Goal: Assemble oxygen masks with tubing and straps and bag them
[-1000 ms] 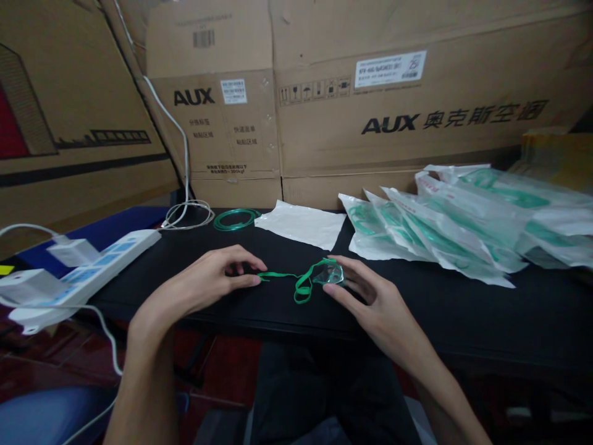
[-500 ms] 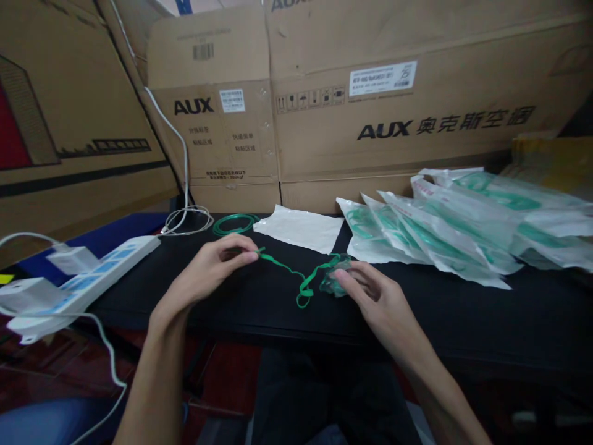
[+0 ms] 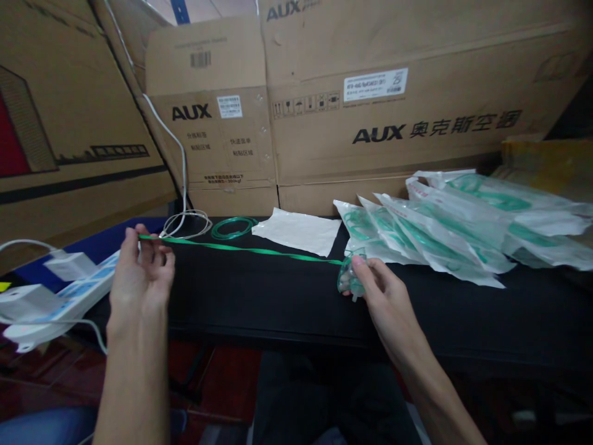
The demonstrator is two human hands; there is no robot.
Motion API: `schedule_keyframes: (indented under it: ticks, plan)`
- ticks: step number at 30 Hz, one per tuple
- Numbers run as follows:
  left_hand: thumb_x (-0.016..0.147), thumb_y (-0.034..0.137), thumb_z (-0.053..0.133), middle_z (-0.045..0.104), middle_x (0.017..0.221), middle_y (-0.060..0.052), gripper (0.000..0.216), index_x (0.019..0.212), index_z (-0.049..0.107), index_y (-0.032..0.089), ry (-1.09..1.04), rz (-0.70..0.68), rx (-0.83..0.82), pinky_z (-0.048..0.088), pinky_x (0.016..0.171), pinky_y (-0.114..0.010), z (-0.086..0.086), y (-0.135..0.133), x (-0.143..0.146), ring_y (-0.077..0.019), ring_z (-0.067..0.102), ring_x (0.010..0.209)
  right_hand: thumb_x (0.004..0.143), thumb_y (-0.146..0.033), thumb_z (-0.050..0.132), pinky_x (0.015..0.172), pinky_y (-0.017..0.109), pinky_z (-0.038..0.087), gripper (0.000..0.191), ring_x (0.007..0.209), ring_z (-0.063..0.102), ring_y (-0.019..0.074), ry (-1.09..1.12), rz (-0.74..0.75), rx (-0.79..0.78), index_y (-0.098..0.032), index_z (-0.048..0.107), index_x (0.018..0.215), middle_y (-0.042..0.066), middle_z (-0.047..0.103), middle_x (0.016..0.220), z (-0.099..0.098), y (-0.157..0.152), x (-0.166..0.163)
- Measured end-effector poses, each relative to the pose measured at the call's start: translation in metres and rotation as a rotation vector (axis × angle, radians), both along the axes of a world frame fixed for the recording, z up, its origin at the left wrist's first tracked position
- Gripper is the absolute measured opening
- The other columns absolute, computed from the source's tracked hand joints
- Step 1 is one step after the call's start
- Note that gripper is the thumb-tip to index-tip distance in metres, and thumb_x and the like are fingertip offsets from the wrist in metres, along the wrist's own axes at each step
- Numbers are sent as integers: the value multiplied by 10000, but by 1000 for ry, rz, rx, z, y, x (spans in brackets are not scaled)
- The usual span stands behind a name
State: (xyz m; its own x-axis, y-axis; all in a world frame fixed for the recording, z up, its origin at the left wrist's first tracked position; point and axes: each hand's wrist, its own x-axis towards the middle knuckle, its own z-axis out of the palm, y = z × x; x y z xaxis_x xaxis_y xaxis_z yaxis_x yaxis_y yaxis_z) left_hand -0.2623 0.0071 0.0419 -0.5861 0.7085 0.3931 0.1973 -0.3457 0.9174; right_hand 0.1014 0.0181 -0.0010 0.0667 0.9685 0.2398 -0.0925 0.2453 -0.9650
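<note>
My left hand (image 3: 142, 266) pinches the far end of a green elastic strap (image 3: 250, 250), up beside the power strip. The strap runs nearly straight and taut across the black table to a clear green-tinted oxygen mask (image 3: 347, 276). My right hand (image 3: 382, 281) is closed on that mask, thumb on the near side, and covers part of it. A small clear spout points down from the mask. Behind the strap lie a coil of green tubing (image 3: 234, 228) and a flat white pouch (image 3: 299, 231).
Several sealed pouches with green contents (image 3: 430, 228) are heaped at the right. A white power strip (image 3: 88, 290) with plugs and cords lies at the left, near a coiled white cable (image 3: 197, 224). Large cardboard boxes (image 3: 319, 148) wall off the back of the black table (image 3: 259, 303).
My left hand has moved far left, drawing the loose, curled strap out straight. My right hand has shifted slightly right and the mask has turned in it.
</note>
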Motion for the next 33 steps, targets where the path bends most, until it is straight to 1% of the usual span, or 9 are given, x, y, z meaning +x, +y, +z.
schedule_keyframes:
  ticks: [2, 4, 7, 9, 12, 16, 20, 26, 33]
  plan:
    - [933, 578, 573, 755, 1117, 187, 276, 1143, 650, 417, -66, 42, 37, 513, 856, -374, 4, 0, 14, -226, 490, 1377, 855, -578, 694, 623, 269, 505, 387, 635, 565, 149, -18, 15, 8, -213, 599, 772, -15, 582, 688, 1, -1, 0]
    - [883, 496, 688, 747, 1163, 136, 250, 1086, 684, 350, -100, 30, 95, 515, 902, -347, 9, 2, 36, -208, 560, 1301, 854, -581, 693, 605, 258, 491, 395, 633, 564, 145, -47, 33, 10, -211, 590, 761, -16, 581, 679, 2, -2, 1]
    - [779, 403, 811, 781, 982, 16, 231, 919, 741, 234, -41, -77, 161, 511, 912, -307, 14, 5, 72, -182, 681, 1035, 843, -597, 698, 557, 240, 453, 422, 612, 557, 135, -87, 46, 1, -210, 567, 741, -21, 581, 655, 2, -2, 1]
    - [768, 397, 828, 786, 916, -18, 245, 912, 768, 208, 136, -196, 59, 511, 891, -301, 14, 4, 95, -189, 700, 943, 837, -603, 706, 540, 232, 432, 435, 590, 554, 126, -93, 58, -13, -211, 547, 734, -29, 577, 638, 1, -2, 2]
    - [825, 437, 783, 793, 976, -27, 258, 960, 799, 218, 424, -379, -127, 504, 873, -299, 13, 1, 125, -211, 704, 951, 852, -600, 698, 584, 246, 459, 420, 615, 611, 140, -90, 105, -31, -209, 561, 785, -18, 628, 661, 0, -1, 3]
    - [902, 436, 708, 789, 1016, 3, 228, 976, 805, 244, 607, -635, -222, 476, 887, -272, 9, -2, 154, -195, 696, 979, 883, -592, 669, 602, 256, 480, 402, 610, 632, 142, -97, 124, -11, -204, 583, 820, 1, 674, 691, -1, -1, 4]
    - [928, 410, 681, 779, 1004, 19, 212, 984, 791, 237, 634, -762, -242, 458, 873, -250, 4, -2, 167, -172, 680, 960, 909, -569, 650, 608, 246, 487, 381, 620, 638, 137, -103, 154, 22, -200, 601, 831, 1, 676, 691, 1, -2, 5]
    - [939, 419, 666, 763, 991, 20, 229, 994, 776, 226, 609, -793, -247, 443, 847, -243, 2, -1, 167, -162, 657, 947, 923, -550, 636, 607, 230, 495, 368, 644, 644, 134, -108, 191, 31, -194, 620, 832, 3, 676, 697, 3, -4, 6]
    - [958, 394, 643, 749, 982, 19, 221, 994, 765, 213, 589, -837, -247, 440, 831, -231, 0, -2, 168, -153, 636, 928, 903, -549, 654, 582, 221, 493, 363, 636, 630, 132, -130, 206, 48, -199, 634, 808, -27, 589, 657, 4, -5, 5]
